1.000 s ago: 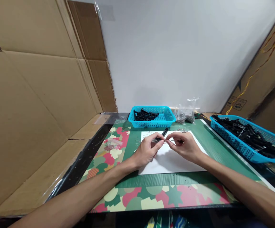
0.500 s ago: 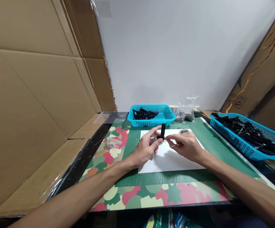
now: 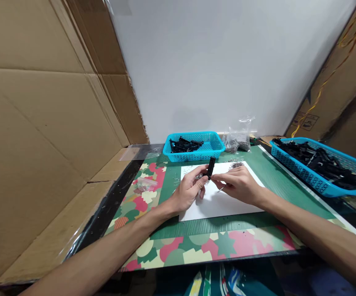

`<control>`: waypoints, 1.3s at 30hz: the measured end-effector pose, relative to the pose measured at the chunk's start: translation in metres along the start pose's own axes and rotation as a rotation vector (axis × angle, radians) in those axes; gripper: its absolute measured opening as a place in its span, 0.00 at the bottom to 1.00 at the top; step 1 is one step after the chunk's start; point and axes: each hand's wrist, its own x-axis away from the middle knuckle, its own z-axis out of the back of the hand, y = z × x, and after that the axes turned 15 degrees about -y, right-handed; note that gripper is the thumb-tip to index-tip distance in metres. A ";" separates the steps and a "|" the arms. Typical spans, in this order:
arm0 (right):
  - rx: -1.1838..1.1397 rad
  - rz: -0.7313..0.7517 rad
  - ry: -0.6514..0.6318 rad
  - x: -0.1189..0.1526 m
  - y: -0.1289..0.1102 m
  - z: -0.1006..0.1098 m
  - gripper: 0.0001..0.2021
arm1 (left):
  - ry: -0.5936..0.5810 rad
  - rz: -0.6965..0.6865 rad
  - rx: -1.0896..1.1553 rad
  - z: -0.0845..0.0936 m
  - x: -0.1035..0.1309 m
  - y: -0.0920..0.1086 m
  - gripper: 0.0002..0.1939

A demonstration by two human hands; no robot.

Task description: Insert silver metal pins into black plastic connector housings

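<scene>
Lying on the patterned left border of the green mat [image 3: 273, 176], a clear plastic packet [image 3: 146, 184] sits well apart from the hands. The left hand [image 3: 189, 191], above a white sheet [image 3: 202, 211], clasps a black part [image 3: 211, 166], nearly upright, between thumb and fingers. Behind, at the mat's far edge, a blue basket [image 3: 193, 157] holds similar pieces toward its left end. The right hand [image 3: 238, 184] is closed around a thin metal rod [image 3: 221, 189], fingertips meeting the part's lower end. Small metal pieces [image 3: 236, 165] are heaped at the sheet's far edge, with two clear bags [image 3: 242, 143] beyond. A second basket [image 3: 316, 191], by the mat's right edge, is heavily loaded with black pieces. The batch appears midway, the held piece unfinished; which basket holds completed ones cannot be told. Printed symbols [image 3: 308, 122] mark the right-hand cardboard; no wording or brand is legible.
</scene>
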 end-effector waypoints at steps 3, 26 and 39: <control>-0.058 0.014 0.048 0.000 0.001 -0.003 0.11 | -0.011 -0.003 -0.007 0.001 0.001 -0.001 0.28; -0.255 -0.104 0.046 -0.002 0.000 -0.005 0.11 | -0.030 0.017 0.027 0.001 0.000 -0.001 0.28; -0.181 -0.123 -0.028 -0.003 0.007 0.001 0.13 | -0.049 0.082 0.147 0.005 -0.002 -0.004 0.37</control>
